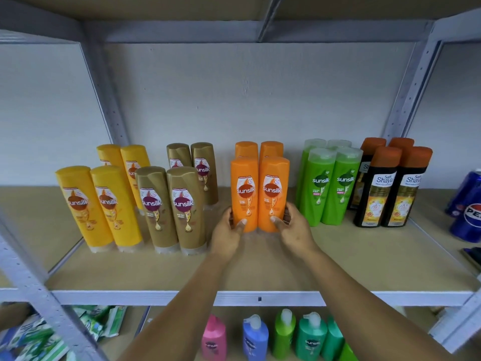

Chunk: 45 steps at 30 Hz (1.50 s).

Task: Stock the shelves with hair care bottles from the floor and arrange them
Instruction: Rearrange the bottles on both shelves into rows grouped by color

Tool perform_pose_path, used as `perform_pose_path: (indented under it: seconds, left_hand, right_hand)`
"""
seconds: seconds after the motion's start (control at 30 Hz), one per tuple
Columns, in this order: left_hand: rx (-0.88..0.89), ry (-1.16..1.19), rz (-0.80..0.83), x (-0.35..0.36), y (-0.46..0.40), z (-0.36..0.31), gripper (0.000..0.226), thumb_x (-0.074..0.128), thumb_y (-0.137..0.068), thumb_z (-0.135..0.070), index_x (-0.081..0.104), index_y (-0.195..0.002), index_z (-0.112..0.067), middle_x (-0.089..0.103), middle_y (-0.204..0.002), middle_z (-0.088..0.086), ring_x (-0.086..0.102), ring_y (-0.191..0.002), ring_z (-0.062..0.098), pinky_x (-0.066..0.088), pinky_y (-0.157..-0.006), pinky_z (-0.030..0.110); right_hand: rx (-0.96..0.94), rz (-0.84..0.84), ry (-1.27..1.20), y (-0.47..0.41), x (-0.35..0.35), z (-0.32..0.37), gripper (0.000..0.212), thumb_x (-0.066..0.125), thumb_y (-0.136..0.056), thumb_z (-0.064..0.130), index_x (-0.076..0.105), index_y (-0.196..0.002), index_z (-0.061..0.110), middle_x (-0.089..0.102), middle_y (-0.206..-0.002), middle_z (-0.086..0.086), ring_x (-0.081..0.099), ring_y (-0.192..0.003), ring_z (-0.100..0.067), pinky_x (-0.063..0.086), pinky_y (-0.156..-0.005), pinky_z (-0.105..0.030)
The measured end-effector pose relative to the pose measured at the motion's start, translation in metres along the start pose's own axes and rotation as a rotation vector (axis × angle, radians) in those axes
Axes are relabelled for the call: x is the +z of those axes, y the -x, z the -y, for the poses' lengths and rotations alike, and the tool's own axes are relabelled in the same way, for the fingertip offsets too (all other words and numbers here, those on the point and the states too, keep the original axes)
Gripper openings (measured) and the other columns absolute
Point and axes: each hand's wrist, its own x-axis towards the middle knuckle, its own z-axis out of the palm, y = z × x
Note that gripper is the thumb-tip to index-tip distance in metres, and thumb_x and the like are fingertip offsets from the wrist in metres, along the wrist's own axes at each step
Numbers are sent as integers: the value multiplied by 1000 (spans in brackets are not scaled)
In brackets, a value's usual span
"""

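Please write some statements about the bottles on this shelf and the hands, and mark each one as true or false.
1. Both hands hold the front orange bottles. True: the left hand grips the left one and the right hand the right one.
2. The green bottles stand left of the orange ones. False: they stand to the right.
3. The gold bottles are between the yellow bottles and the orange ones. True.
4. The black bottles have green caps. False: their caps are orange-brown.
5. The blue cans are at the shelf's left end. False: they are at the right end.
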Motion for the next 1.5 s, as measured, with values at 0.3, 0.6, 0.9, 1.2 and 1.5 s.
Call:
perform_pose_path:
  seconds: [0.3, 0.6, 0.9, 1.2, 1.5]
  left_hand:
    - [-7, 49, 56, 2, -16, 0, 63, 61, -85, -45, 41, -140, -23, 56, -134, -3, 54, -122, 16, 44, -104, 48]
    - [-15, 98, 97, 2, -30, 2, 67, 63, -80, -48, 40, -139, -25, 54, -136, -2, 53, -123, 17, 44, -103, 48]
    - [-32, 54, 97, 2, -39, 4, 67, 61, -82, -52, 37, -139, -28, 52, -138, -3, 51, -125, 18, 44, -103, 49]
    - [-43, 50, 84, 4, -45, 1, 59, 62, -86, -44, 39, -138, -27, 53, -136, -2, 52, -122, 18, 45, -102, 45]
    - [-65, 32, 89, 3, -51, 11, 88, 62, -63, -76, 40, -138, -33, 55, -134, -7, 54, -122, 18, 45, -101, 53]
  right_hand:
    - [18, 2, 24, -15, -3, -3, 55, 65, -88, 23, 41, -137, 16, 56, -130, -2, 53, -117, -17, 45, -100, -40]
    - [54, 20, 8, -29, -5, -7, 48, 63, -91, 17, 43, -134, 14, 56, -130, -4, 53, -119, -21, 45, -101, -40]
    - [43, 32, 22, -36, -7, -9, 47, 61, -92, 15, 44, -135, 12, 56, -129, -5, 53, -118, -20, 45, -99, -35]
    - [48, 48, 51, -42, -8, -9, 50, 61, -91, 20, 42, -137, 14, 55, -133, -7, 52, -121, -22, 44, -103, -44]
    - [55, 54, 57, -44, -8, -10, 50, 62, -90, 22, 43, -136, 14, 56, -132, -6, 53, -121, -22, 45, -103, -45]
